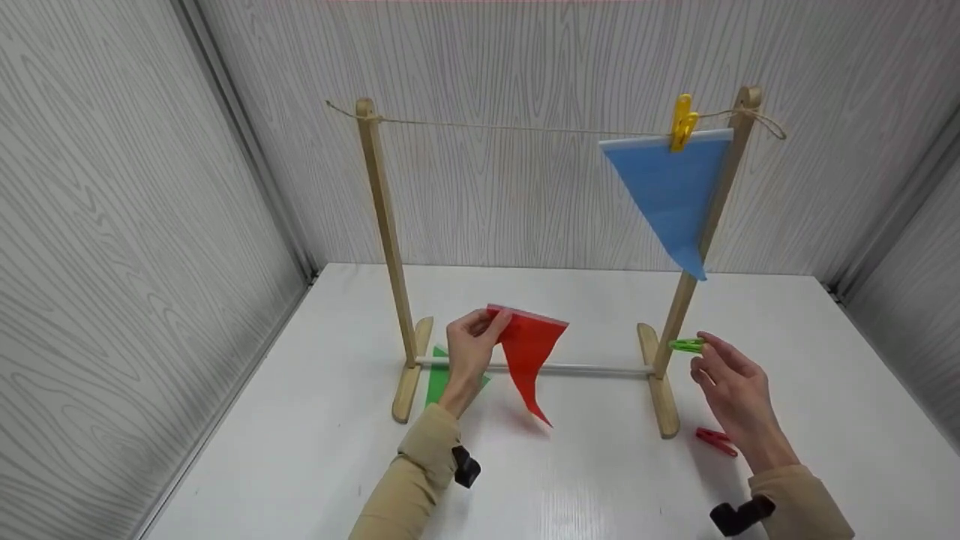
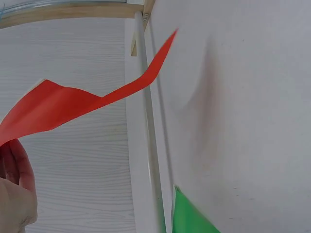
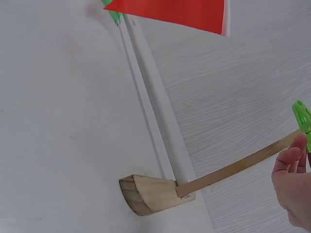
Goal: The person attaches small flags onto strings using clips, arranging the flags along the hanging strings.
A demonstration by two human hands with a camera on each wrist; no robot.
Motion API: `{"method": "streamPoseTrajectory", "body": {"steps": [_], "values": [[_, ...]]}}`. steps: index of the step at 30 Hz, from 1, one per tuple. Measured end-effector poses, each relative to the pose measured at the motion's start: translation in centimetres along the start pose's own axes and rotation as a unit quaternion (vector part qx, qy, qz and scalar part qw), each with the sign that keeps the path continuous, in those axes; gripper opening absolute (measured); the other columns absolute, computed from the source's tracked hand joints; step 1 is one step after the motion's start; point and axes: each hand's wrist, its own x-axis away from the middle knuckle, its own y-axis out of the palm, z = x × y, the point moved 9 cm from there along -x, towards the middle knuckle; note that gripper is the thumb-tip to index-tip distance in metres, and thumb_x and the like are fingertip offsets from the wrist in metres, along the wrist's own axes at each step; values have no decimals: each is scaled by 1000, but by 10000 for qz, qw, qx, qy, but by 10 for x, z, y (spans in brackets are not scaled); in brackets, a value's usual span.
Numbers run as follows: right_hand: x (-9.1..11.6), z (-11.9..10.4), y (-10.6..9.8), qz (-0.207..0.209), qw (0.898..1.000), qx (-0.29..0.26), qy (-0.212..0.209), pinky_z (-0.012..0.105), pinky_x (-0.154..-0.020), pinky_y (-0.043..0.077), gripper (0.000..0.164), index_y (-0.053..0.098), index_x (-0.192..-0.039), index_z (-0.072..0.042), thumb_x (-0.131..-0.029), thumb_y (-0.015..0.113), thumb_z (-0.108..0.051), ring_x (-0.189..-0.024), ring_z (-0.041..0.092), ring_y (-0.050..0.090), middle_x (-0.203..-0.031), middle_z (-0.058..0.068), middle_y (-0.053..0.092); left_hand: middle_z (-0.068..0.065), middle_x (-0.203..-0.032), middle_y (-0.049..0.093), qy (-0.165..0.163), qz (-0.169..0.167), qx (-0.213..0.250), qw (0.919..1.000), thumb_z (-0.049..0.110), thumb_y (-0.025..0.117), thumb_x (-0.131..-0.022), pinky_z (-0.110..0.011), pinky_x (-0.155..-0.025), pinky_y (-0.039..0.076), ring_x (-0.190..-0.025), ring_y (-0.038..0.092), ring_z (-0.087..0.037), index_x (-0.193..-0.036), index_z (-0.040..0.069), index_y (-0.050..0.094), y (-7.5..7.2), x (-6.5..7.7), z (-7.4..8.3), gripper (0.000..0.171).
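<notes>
My left hand [image 1: 474, 351] pinches a red triangular pennant [image 1: 534, 341] by the left end of its pale-edged top; the tip hangs down, curling, above the table. In the right hand [image 1: 731, 386] is a green clothespin [image 1: 686, 345], gripped between thumb and fingers beside the right post. A blue pennant [image 1: 667, 191] hangs from the string [image 1: 510, 127] at its right end, with a yellow clothespin [image 1: 682, 124] on its top edge. On the table, partly hidden behind the left forearm, lies a green pennant [image 1: 436, 375]. A red clothespin [image 1: 716, 441] lies below the right hand.
The string is tied between two wooden posts, the left post [image 1: 386, 232] and the right post [image 1: 720, 210], each on a wooden foot. A white rod [image 1: 592, 370] joins them low down. Wood-grain panels [image 1: 510, 202] stand behind the white table [image 1: 585, 480] and at both sides.
</notes>
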Motion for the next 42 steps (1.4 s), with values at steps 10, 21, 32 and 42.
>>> {"method": "streamPoseTrajectory", "body": {"steps": [10,21,32,42], "values": [[-1,-1,20,9,9923,-1237,13,19,-91,55,24,72,-113,-6,-104,51,-11,-92,13,63,-110,1,68,-13,-101,77,-81,26,586,9982,21,73,-94,-34,-92,60,-92,74,-19,-112,1,73,0,2,7,27],[-5,-11,53,-477,9880,-1388,-484,23,-95,56,26,68,-118,-3,-105,46,-8,-106,17,69,-115,8,71,-11,-106,77,-158,27,1330,9910,18,70,-96,-38,-94,59,-98,74,-21,-116,-1,71,4,-1,21,29],[-7,-31,90,-1105,9788,-1381,-1028,24,-89,58,30,65,-127,0,-106,43,-3,-106,20,70,-118,10,70,-6,-104,75,60,-154,1742,9846,13,65,-99,-43,-97,58,-102,70,-21,-113,-1,69,7,-4,40,21],[-14,-52,117,-1071,9746,-1372,-1407,24,-82,58,28,65,-126,3,-103,48,1,-102,21,71,-118,11,66,-3,-107,74,136,-173,1890,9817,11,62,-100,-45,-101,56,-104,68,-20,-120,-1,65,8,-6,57,23]]}}
